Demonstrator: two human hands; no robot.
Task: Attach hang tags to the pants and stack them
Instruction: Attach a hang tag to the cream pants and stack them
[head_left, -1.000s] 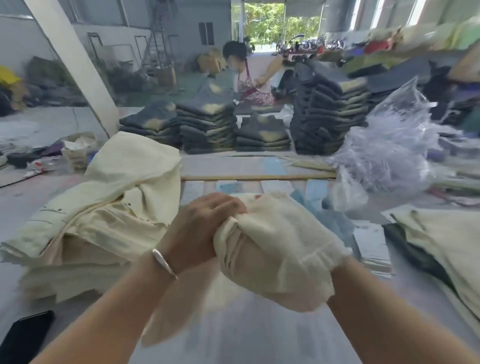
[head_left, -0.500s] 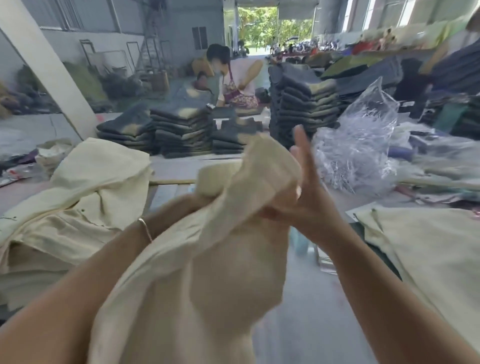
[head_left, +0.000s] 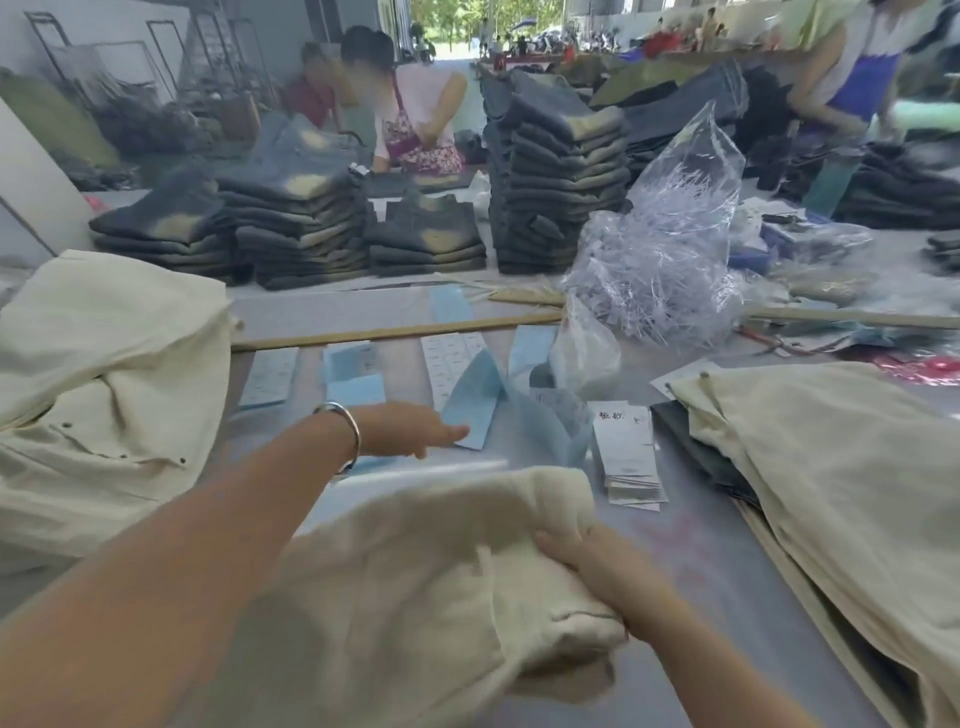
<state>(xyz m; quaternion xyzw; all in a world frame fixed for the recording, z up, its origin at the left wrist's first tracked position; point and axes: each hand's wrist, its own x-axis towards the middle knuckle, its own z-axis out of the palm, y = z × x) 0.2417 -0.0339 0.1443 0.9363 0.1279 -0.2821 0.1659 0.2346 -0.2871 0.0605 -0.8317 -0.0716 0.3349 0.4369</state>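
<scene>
A cream pair of pants (head_left: 415, 582) lies bunched on the table in front of me. My right hand (head_left: 587, 566) grips its folded edge at the right. My left hand (head_left: 410, 428), with a silver bangle on the wrist, stretches forward with straight fingers, its fingertips at a light blue hang tag (head_left: 475, 402). More blue and white tags (head_left: 452, 358) lie in rows beyond it. A stack of white tags (head_left: 628, 457) sits to the right.
A heap of cream pants (head_left: 104, 389) rises at the left, another cream pile (head_left: 831, 493) at the right. A clear plastic bag of fasteners (head_left: 660, 260) and stacks of dark jeans (head_left: 556, 182) stand behind. People work at the far side.
The pants have come down from in front of my face onto the table. My left hand let go and reached forward to the tags. My right hand now grips the fabric.
</scene>
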